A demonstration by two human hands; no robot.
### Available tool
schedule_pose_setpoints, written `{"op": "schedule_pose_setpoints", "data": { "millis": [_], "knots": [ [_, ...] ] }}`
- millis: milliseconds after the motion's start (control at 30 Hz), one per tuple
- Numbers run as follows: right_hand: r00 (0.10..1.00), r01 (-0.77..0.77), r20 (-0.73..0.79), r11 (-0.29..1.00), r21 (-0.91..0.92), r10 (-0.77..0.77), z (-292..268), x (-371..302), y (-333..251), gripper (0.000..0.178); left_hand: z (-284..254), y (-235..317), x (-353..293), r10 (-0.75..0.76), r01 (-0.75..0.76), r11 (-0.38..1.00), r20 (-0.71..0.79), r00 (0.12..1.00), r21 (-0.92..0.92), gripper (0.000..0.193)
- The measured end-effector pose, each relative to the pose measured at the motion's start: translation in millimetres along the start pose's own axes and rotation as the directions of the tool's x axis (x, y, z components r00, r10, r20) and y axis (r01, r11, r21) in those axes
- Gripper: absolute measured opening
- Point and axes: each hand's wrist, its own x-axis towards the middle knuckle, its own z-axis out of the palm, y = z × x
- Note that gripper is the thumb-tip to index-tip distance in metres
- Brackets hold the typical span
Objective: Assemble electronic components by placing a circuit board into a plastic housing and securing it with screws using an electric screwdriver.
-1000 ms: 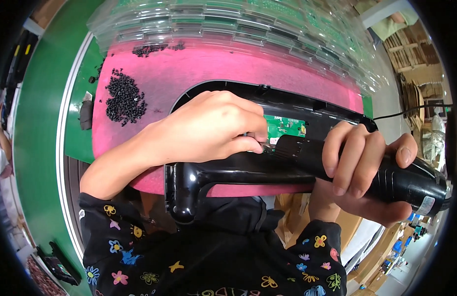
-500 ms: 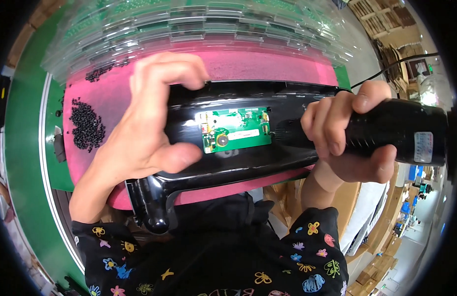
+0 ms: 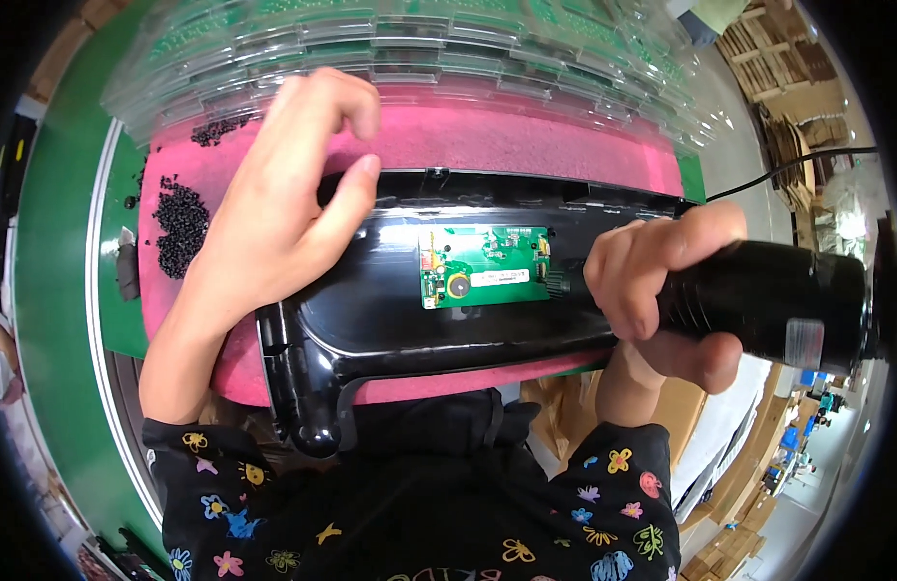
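Right hand (image 3: 652, 281) wrapped around a black power tool (image 3: 758, 305), green circuit board (image 3: 487, 266) lying inside a black shell (image 3: 380, 315) (pink mat (image 3: 516, 133) beneath), left hand (image 3: 286, 189) above the shell's left end, thumb and forefinger parted.

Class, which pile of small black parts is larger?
The near pile, at the left edge of the pink mat; the far pile, near the clear plastic trays, is smaller.
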Motion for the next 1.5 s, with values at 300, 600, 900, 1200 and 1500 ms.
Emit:
{"op": "schedule_pose_setpoints", "data": {
  "millis": [300,600,900,1200,1500],
  "knots": [
    [0.996,0.074,0.036,0.979,0.189,-0.083,-20,7,7,0.057,1,2,-4,-0.048,-0.003,0.986,0.299,0.953,0.169,0.031],
    [0.674,0.116,-0.65,0.819,0.562,0.351,-57,24,-12,0.025,-3,-4,-6,0.004,-0.076,0.971,0.305,0.952,0.226,0.019],
    [0.821,-0.17,-0.569,0.966,-0.192,0.032,-61,-48,-43,0.051,-3,-4,-15,-0.115,0.033,0.969,0.33,0.937,0.246,0.019],
    [0.563,-0.48,-0.508,0.242,-0.843,-0.652,-214,-180,-113,0.045,-59,64,-54,-0.024,0.005,0.968,0.073,0.997,0.249,0.028],
    [0.615,-0.776,-0.749,-0.358,-0.519,-0.247,-367,-406,-70,0.048,-136,96,-203,-0.202,0.669,0.723,-0.874,0.441,0.17,0.025]
  ]
}}
